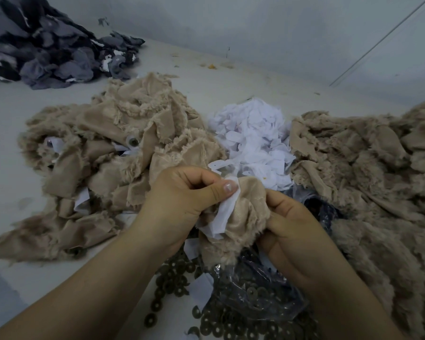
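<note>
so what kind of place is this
Probably a soft-toy workshop: heaps of cut beige fur fabric, a pile of white cut pieces and loose dark washers, with the left hand and right hand holding one fur piece.

We list one pale grey surface [8, 133] bearing a heap of white scraps [253, 133], a tan plush pile [103, 148] touching that heap's left, a second tan pile [368, 173] touching its right, a dark grey fabric pile [47, 50] far behind-left, and brown washers [172, 278] with a clear plastic bag [253, 290] in front.

Toy-sewing workshop (plush fur pieces [113, 148], washers [172, 278]).
</note>
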`<action>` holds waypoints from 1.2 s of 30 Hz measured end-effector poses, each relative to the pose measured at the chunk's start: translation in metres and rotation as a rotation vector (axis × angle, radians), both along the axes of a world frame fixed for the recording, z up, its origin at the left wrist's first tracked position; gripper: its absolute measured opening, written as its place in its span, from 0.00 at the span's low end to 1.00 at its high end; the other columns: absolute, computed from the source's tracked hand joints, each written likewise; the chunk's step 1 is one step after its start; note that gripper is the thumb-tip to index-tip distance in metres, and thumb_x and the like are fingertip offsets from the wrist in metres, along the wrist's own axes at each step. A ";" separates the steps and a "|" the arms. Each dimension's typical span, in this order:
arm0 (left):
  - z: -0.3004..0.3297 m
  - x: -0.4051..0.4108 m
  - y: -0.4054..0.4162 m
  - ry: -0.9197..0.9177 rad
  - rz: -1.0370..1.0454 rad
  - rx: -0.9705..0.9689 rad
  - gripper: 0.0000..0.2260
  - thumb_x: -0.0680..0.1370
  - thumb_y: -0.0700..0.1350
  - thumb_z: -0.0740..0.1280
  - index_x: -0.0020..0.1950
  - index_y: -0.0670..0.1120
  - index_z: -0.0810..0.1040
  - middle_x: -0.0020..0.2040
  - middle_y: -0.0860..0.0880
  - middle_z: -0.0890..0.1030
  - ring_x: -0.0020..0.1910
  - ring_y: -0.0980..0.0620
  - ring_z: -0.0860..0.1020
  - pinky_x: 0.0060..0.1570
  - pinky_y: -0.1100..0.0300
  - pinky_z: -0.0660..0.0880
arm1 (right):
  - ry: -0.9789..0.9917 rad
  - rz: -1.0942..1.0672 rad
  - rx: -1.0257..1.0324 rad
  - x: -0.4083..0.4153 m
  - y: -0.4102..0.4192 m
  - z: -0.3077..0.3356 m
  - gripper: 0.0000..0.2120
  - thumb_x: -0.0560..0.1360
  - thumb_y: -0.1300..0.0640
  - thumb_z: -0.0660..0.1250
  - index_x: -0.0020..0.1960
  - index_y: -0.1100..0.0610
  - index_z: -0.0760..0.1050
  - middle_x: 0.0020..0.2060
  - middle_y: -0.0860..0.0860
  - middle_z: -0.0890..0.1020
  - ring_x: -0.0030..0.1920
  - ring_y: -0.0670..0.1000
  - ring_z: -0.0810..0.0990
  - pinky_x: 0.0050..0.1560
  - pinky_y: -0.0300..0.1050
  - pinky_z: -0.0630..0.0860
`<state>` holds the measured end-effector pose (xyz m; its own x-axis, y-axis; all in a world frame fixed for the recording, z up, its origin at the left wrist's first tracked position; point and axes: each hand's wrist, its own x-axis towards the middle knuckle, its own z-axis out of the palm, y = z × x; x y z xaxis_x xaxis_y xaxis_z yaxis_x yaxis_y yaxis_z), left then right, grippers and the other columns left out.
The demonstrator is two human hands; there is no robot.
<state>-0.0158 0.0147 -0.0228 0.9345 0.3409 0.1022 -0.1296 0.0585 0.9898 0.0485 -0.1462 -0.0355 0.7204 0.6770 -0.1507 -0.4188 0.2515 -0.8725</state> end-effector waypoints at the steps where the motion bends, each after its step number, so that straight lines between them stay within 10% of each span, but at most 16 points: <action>1: 0.000 0.000 -0.001 -0.006 -0.004 0.010 0.12 0.63 0.55 0.75 0.32 0.46 0.84 0.30 0.44 0.81 0.28 0.49 0.77 0.30 0.59 0.75 | 0.013 -0.015 0.011 0.001 0.000 0.000 0.15 0.68 0.63 0.70 0.55 0.63 0.83 0.55 0.63 0.84 0.56 0.61 0.84 0.57 0.52 0.81; 8: -0.001 0.001 -0.006 -0.017 0.003 0.026 0.13 0.65 0.53 0.75 0.35 0.42 0.84 0.33 0.41 0.83 0.31 0.47 0.81 0.33 0.55 0.80 | 0.006 -0.003 0.062 -0.003 0.000 -0.002 0.12 0.69 0.61 0.70 0.52 0.61 0.85 0.51 0.61 0.86 0.51 0.56 0.86 0.49 0.45 0.83; 15: 0.003 -0.002 -0.012 -0.054 -0.011 0.010 0.12 0.64 0.51 0.75 0.35 0.42 0.84 0.34 0.44 0.84 0.33 0.49 0.81 0.36 0.59 0.80 | -0.872 -0.339 -0.442 -0.004 -0.001 -0.010 0.09 0.72 0.66 0.75 0.47 0.53 0.85 0.40 0.50 0.86 0.43 0.52 0.85 0.43 0.50 0.83; 23: 0.005 -0.001 -0.011 -0.082 0.078 0.074 0.11 0.64 0.52 0.74 0.35 0.44 0.85 0.34 0.46 0.85 0.34 0.51 0.83 0.35 0.60 0.80 | 0.259 0.015 0.231 0.001 -0.002 0.005 0.18 0.74 0.56 0.67 0.58 0.66 0.81 0.57 0.65 0.82 0.55 0.58 0.84 0.51 0.53 0.83; 30: 0.003 0.001 -0.013 -0.136 0.068 0.078 0.10 0.66 0.48 0.75 0.36 0.41 0.84 0.36 0.43 0.85 0.36 0.45 0.83 0.40 0.53 0.83 | 0.356 0.115 0.178 -0.003 -0.001 0.005 0.24 0.66 0.64 0.78 0.60 0.68 0.79 0.56 0.66 0.82 0.50 0.57 0.85 0.52 0.48 0.83; 36: 0.002 0.002 -0.012 -0.137 0.033 0.164 0.07 0.67 0.47 0.75 0.36 0.43 0.84 0.36 0.46 0.84 0.36 0.49 0.83 0.39 0.58 0.81 | -0.004 -0.151 -0.057 -0.007 0.002 0.002 0.14 0.63 0.60 0.74 0.49 0.59 0.85 0.48 0.61 0.86 0.47 0.58 0.86 0.44 0.48 0.84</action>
